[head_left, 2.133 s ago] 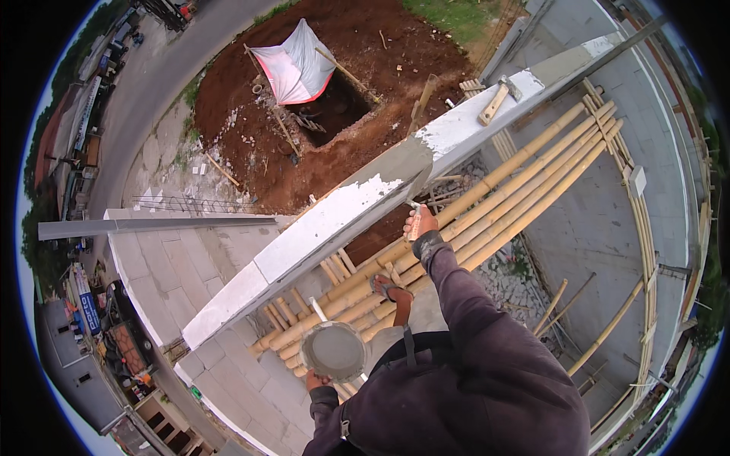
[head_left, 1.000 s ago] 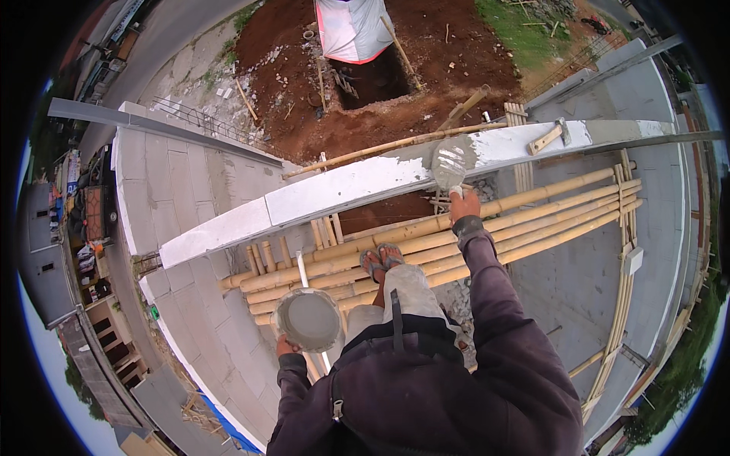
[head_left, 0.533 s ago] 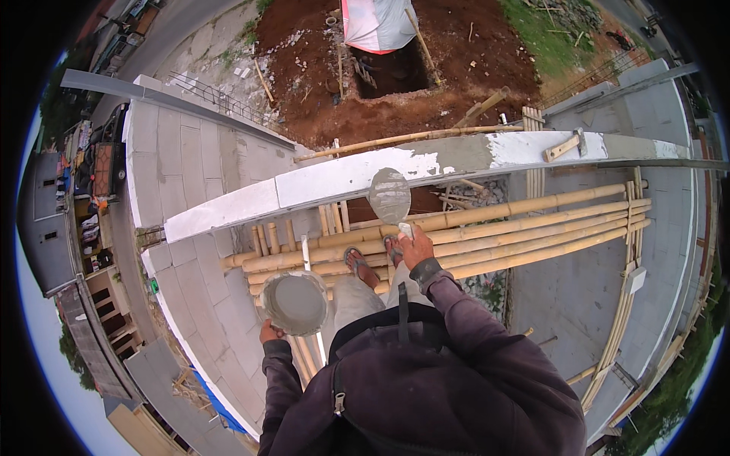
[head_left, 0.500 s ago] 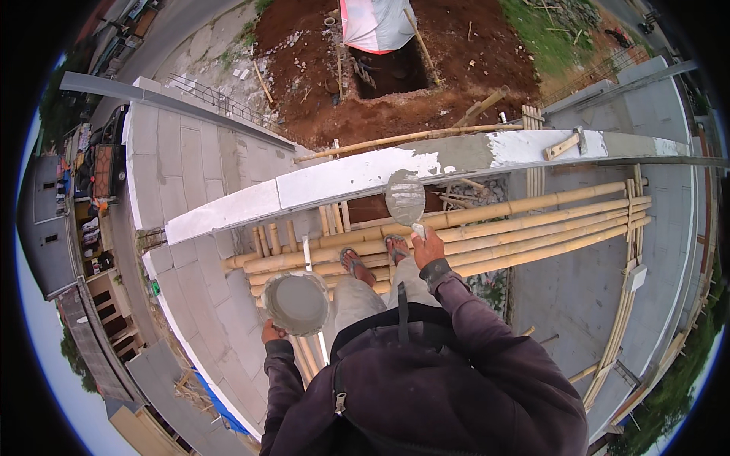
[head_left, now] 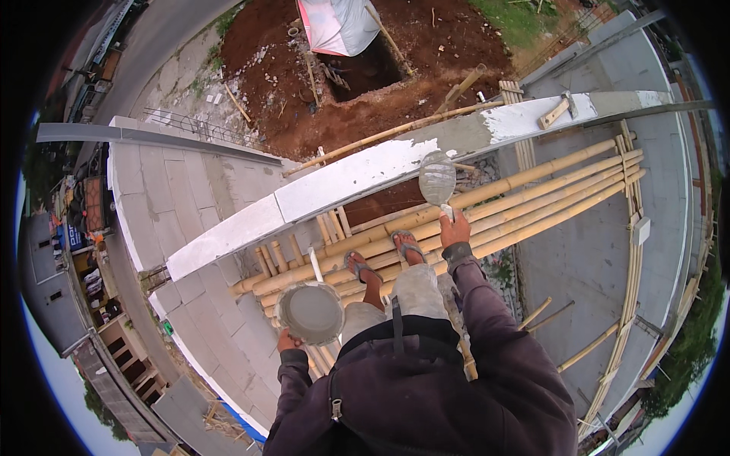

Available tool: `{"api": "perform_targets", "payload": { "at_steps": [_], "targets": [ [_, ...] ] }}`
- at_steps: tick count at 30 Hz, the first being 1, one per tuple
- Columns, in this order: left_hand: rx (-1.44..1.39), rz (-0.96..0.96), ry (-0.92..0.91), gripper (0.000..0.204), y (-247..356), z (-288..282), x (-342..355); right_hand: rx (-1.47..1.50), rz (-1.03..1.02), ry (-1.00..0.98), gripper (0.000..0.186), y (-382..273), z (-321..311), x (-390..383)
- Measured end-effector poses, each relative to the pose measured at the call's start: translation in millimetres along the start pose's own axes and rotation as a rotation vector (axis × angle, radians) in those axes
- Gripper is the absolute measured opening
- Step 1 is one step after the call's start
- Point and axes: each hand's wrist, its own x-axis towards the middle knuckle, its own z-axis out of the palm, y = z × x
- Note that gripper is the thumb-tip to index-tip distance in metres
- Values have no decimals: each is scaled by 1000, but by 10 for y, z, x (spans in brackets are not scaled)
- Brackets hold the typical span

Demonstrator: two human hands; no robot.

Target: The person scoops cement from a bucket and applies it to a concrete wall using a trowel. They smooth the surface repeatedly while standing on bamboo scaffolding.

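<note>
My right hand (head_left: 456, 227) is closed round the handle of a trowel (head_left: 437, 178). The trowel's rounded blade, smeared with grey mortar, is at the near edge of a long white block beam (head_left: 236, 228); whether it touches cannot be told. Wet grey mortar (head_left: 461, 137) coats part of the beam's top beside the blade. At lower left, my left hand (head_left: 288, 340) grips the rim of a round bowl (head_left: 310, 313) filled with grey mortar. Farther right on the beam lies a hammer (head_left: 557, 111) with a wooden handle.
My sandalled feet stand on lashed bamboo poles (head_left: 517, 199) laid between grey block walls (head_left: 171, 178). Beyond the beam, a deep pit (head_left: 365, 76) opens in red soil, partly under a white and red sheet (head_left: 342, 26). Metal beams (head_left: 198, 143) rest on the walls.
My view has turned and shifted, so the beam slants more. The trowel and my right hand appear farther right, still by the beam. My left hand still holds the mortar bowl.
</note>
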Motion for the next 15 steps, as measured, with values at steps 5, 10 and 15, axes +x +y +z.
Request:
{"api": "perform_targets", "payload": {
  "at_steps": [5, 10, 15],
  "targets": [
    [50, -38, -30, 22, 129, -69, 62, -69, -78, 141, 37, -402, 241, 746],
    [82, -37, -32, 21, 192, -162, 202, -124, 38, 61, 34, -14, 308, 369],
    [142, -13, -100, 23, 272, -163, 247, -224, 260, 12, 36, 397, -16, -635]
  ]
}}
